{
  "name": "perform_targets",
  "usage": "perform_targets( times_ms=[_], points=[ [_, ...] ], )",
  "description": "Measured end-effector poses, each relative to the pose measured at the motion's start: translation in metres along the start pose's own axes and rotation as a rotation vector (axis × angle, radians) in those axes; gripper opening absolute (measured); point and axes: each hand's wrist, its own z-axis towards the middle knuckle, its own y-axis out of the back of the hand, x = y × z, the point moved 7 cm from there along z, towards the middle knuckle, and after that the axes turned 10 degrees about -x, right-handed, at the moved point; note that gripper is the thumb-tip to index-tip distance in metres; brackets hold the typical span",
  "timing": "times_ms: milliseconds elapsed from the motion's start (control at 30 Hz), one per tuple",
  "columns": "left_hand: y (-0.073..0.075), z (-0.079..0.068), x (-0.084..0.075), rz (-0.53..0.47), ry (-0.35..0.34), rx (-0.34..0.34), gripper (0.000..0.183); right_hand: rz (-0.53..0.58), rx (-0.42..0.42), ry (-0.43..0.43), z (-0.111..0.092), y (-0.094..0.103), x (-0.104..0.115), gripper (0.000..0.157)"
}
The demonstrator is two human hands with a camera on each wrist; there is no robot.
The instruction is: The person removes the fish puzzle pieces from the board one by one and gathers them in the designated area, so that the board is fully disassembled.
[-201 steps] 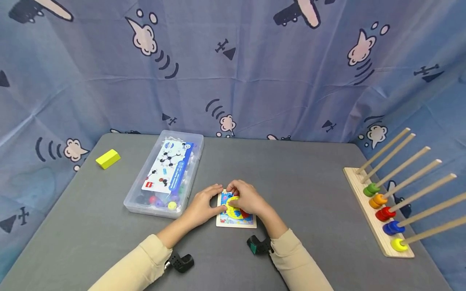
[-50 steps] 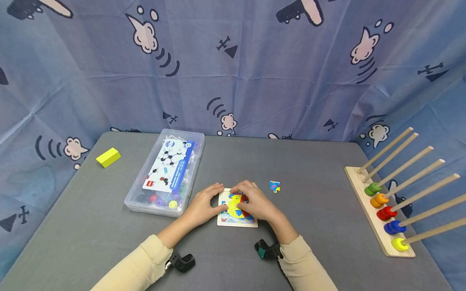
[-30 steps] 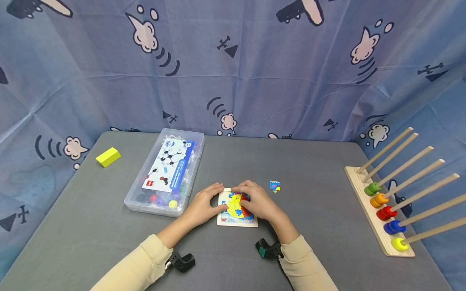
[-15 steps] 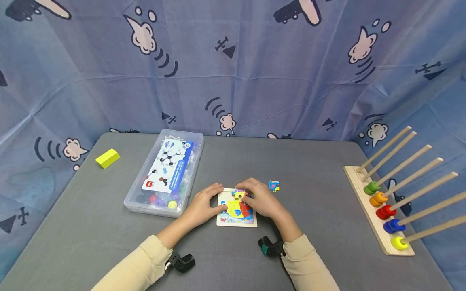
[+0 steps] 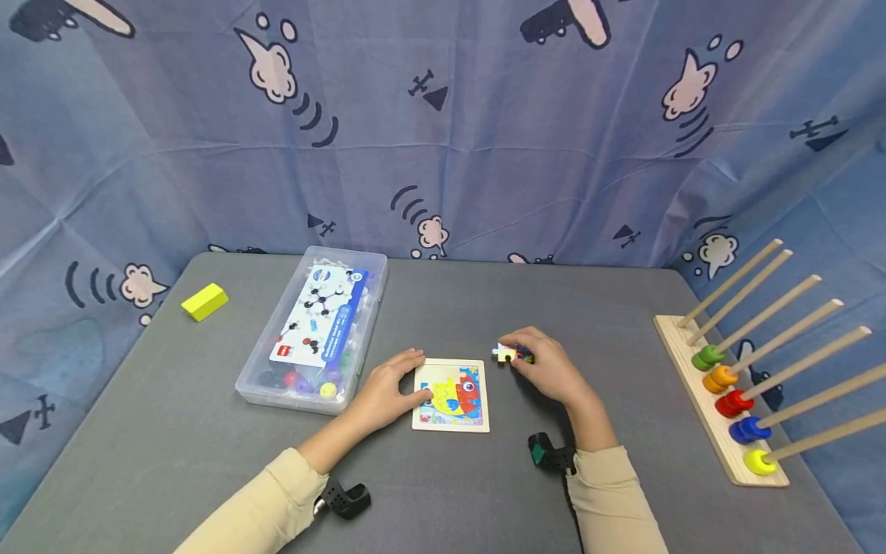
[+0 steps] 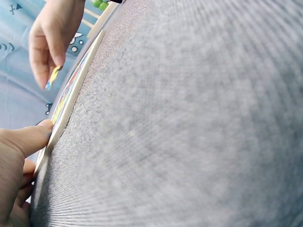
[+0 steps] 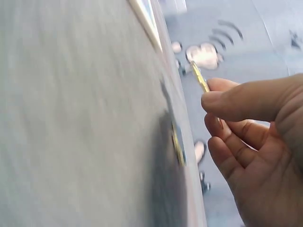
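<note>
A small wooden jigsaw puzzle (image 5: pixel 453 428) with a yellow and red fish picture lies at mid-table. My left hand (image 5: pixel 384 396) grips its left side; in the left wrist view the thumb (image 6: pixel 31 137) presses on its edge and the other fingers are partly hidden. To the right of the board, my right hand (image 5: pixel 550 365) pinches a yellow puzzle piece (image 5: pixel 505 353) between thumb and fingers, raised above the table in the right wrist view. Beneath that hand a second puzzle piece (image 7: pixel 177 146) lies on the table, mostly covered in the head view.
A clear plastic box (image 5: pixel 311 331) with a molecule-picture label and coloured balls stands left of the puzzle. Farther left is a yellow block (image 5: pixel 205 302). On the right, a wooden peg stand (image 5: pixel 720 404) carries coloured rings on several tall pegs. A patterned curtain (image 5: pixel 443 138) hangs behind.
My right hand has lifted the yellow piece from the puzzle's upper part and carried it right, over the loose piece set down earlier. My left hand stays at the board.
</note>
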Motion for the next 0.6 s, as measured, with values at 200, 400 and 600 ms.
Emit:
perform_targets(
  times_ms=[200, 400, 600],
  points=[
    [0.0, 0.0, 0.0, -0.004, 0.007, 0.005, 0.059, -0.012, -0.038, -0.049, -0.006, 0.023, -0.028, 0.035],
    [0.0, 0.0, 0.0, -0.008, 0.006, -0.001, 0.059, -0.047, -0.042, -0.107, -0.012, 0.037, -0.049, 0.035],
    [0.0, 0.0, 0.0, 0.001, 0.006, 0.0, 0.059, -0.082, -0.053, -0.132, -0.016, 0.041, -0.064, 0.035]
  ],
)
